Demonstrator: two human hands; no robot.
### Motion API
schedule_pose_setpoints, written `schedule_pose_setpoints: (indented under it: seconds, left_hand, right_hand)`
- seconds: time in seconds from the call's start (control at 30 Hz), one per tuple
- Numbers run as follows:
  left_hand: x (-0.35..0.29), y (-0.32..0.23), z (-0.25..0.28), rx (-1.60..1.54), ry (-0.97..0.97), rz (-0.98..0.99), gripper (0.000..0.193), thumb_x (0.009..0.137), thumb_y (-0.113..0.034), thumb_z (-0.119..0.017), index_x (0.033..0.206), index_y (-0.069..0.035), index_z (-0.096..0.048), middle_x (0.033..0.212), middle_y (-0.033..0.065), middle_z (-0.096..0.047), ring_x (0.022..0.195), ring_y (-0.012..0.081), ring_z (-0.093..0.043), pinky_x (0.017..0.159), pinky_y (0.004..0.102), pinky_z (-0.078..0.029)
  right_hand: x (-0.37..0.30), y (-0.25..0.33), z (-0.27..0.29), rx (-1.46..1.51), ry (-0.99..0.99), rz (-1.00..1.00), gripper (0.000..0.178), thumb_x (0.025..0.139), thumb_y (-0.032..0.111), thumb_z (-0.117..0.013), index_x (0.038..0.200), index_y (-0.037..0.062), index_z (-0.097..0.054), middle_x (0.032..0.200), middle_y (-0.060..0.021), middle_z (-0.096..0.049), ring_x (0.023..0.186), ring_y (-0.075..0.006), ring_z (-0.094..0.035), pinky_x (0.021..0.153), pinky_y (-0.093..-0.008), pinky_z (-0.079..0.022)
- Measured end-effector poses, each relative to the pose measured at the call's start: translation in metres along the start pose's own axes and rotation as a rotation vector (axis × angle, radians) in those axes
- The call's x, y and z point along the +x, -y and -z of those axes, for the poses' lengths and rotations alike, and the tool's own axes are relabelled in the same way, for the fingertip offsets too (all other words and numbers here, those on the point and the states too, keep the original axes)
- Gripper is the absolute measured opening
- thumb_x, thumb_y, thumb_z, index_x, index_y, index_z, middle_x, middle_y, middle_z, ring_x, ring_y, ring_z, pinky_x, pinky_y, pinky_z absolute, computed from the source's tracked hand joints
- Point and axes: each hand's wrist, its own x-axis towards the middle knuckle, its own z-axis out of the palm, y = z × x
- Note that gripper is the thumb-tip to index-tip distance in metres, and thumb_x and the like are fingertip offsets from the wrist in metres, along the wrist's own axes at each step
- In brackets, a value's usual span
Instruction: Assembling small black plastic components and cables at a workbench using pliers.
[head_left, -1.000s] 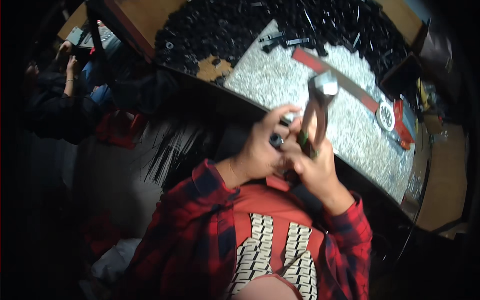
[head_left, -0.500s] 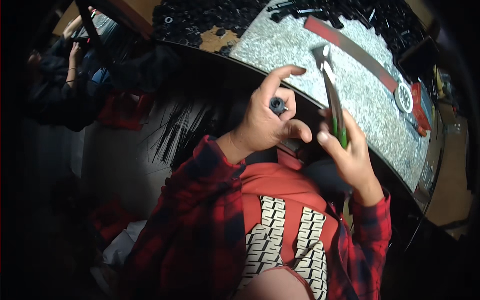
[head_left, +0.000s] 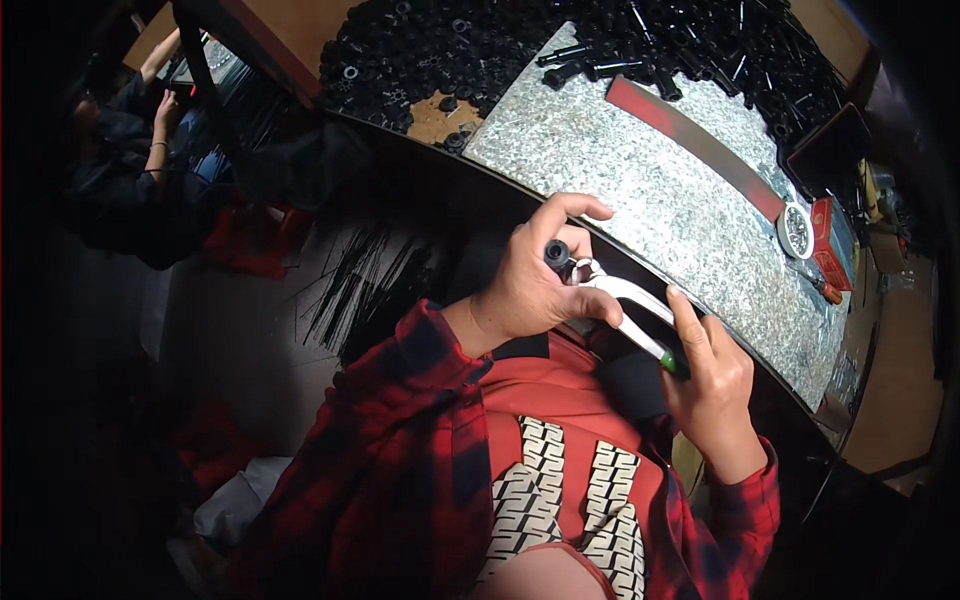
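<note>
My left hand point(head_left: 520, 285) holds a small black cylindrical part point(head_left: 556, 254) with a round hole in the end facing up. Its thumb and index finger stretch out past the part. In my right hand point(head_left: 715, 385) is a pair of end-cutting pliers point(head_left: 625, 300) with green grips, the handles spread apart. The jaws sit right beside the black part, between my left thumb and fingers. Whether they bite on the thin pin seen at the part's side, I cannot tell. Both hands are above my lap, at the near edge of the speckled worktop point(head_left: 640, 190).
Heaps of black parts point(head_left: 400, 70) cover the far side. On the worktop lie a long red-brown bar point(head_left: 690, 140), a white dish point(head_left: 796, 232) of small metal pieces, a red box point(head_left: 832, 245) and an orange-handled tool point(head_left: 829, 292). Another person's hand point(head_left: 166, 108) shows at upper left.
The pliers have swung down and left from above the worktop, bringing their jaws to the black part. The handles have spread. My left hand has dropped slightly, still holding the part.
</note>
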Motion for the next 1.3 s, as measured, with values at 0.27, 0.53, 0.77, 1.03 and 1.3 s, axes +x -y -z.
schedule_pose_setpoints:
  seconds: [0.27, 0.53, 0.77, 1.03, 1.3]
  left_hand:
    - [0.000, -0.005, 0.004, -0.006, 0.001, 0.035, 0.090, 0.054, -0.051, -0.083, 0.119, -0.001, -0.046, 0.061, -0.0076, -0.047, 0.059, -0.0012, -0.041, 0.054, 0.0155, -0.028]
    - [-0.001, -0.005, 0.003, 0.051, 0.052, 0.002, 0.088, 0.057, -0.045, -0.085, 0.120, -0.001, -0.044, 0.062, -0.0053, -0.053, 0.059, -0.0008, -0.042, 0.054, 0.0159, -0.029]
    - [-0.003, -0.006, 0.000, 0.030, 0.055, 0.013, 0.087, 0.058, -0.043, -0.086, 0.122, -0.001, -0.043, 0.062, -0.0050, -0.052, 0.059, -0.0005, -0.043, 0.053, 0.0165, -0.030]
    - [-0.004, -0.007, 0.000, 0.051, 0.046, 0.011, 0.094, 0.054, -0.047, -0.087, 0.123, -0.002, -0.043, 0.062, -0.0068, -0.047, 0.059, -0.0007, -0.040, 0.053, 0.0158, -0.029]
    - [-0.002, 0.002, 0.008, 0.058, 0.063, -0.056, 0.092, 0.053, -0.031, -0.093, 0.124, -0.002, -0.042, 0.058, -0.0028, -0.053, 0.054, 0.0011, -0.046, 0.050, 0.0176, -0.034]
  right_hand:
    - [-0.001, 0.001, -0.001, -0.039, -0.004, -0.009, 0.081, 0.058, -0.007, -0.066, 0.136, 0.0069, -0.047, 0.073, -0.0117, -0.046, 0.061, -0.0282, -0.051, 0.052, -0.0385, -0.041]
    - [0.000, -0.002, -0.001, -0.220, -0.100, 0.038, 0.071, 0.070, 0.007, -0.072, 0.136, 0.0104, -0.049, 0.074, -0.0071, -0.039, 0.067, -0.0231, -0.045, 0.057, -0.0356, -0.036]
    - [0.001, 0.000, 0.009, -0.244, -0.060, 0.074, 0.070, 0.068, 0.003, -0.072, 0.134, 0.0052, -0.049, 0.073, -0.0094, -0.041, 0.063, -0.0251, -0.047, 0.055, -0.0371, -0.038]
    - [0.003, 0.003, 0.022, 0.061, 0.180, -0.067, 0.084, 0.056, -0.004, -0.069, 0.136, 0.0080, -0.047, 0.074, -0.0123, -0.044, 0.063, -0.0291, -0.050, 0.056, -0.0400, -0.041]
    - [0.010, 0.005, 0.023, -0.117, 0.005, 0.061, 0.080, 0.057, -0.003, -0.070, 0.134, 0.0101, -0.051, 0.075, -0.0095, -0.044, 0.066, -0.0259, -0.050, 0.056, -0.0369, -0.040]
